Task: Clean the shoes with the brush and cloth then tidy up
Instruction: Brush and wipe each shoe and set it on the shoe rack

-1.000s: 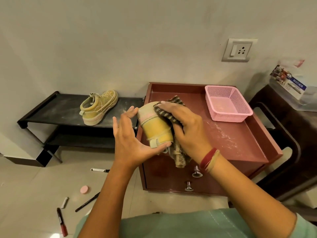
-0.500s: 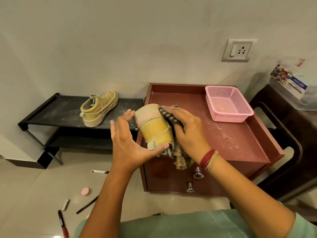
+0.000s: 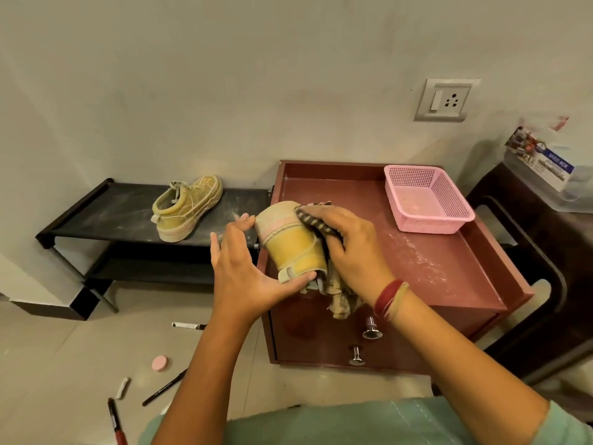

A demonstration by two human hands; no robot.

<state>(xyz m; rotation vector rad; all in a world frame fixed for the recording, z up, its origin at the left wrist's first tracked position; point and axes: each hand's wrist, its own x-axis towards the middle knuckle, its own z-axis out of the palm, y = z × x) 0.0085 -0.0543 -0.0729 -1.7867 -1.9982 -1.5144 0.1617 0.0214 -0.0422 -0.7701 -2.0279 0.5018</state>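
Note:
A yellow shoe (image 3: 288, 242) is held up over the front left corner of the red-brown cabinet (image 3: 449, 284). My left hand (image 3: 244, 271) holds it from the left, thumb under the heel and fingers up along the sole. My right hand (image 3: 349, 248) grips a striped cloth (image 3: 340, 297) and presses it against the shoe's right side; the cloth's loose end hangs below. The second yellow shoe (image 3: 186, 207) stands on the black rack (image 3: 106, 216) at the left. No brush is visible.
A pink mesh basket (image 3: 430, 216) stands at the cabinet's back right; the cabinet top is dusty. Pens (image 3: 189, 325), a pink round lid (image 3: 159, 363) and other small items lie on the floor at lower left. A dark chair (image 3: 526, 239) is at right.
My right hand with the cloth has shifted slightly along the shoe's side, and the shoe has turned a little in my left hand. The view has dipped slightly.

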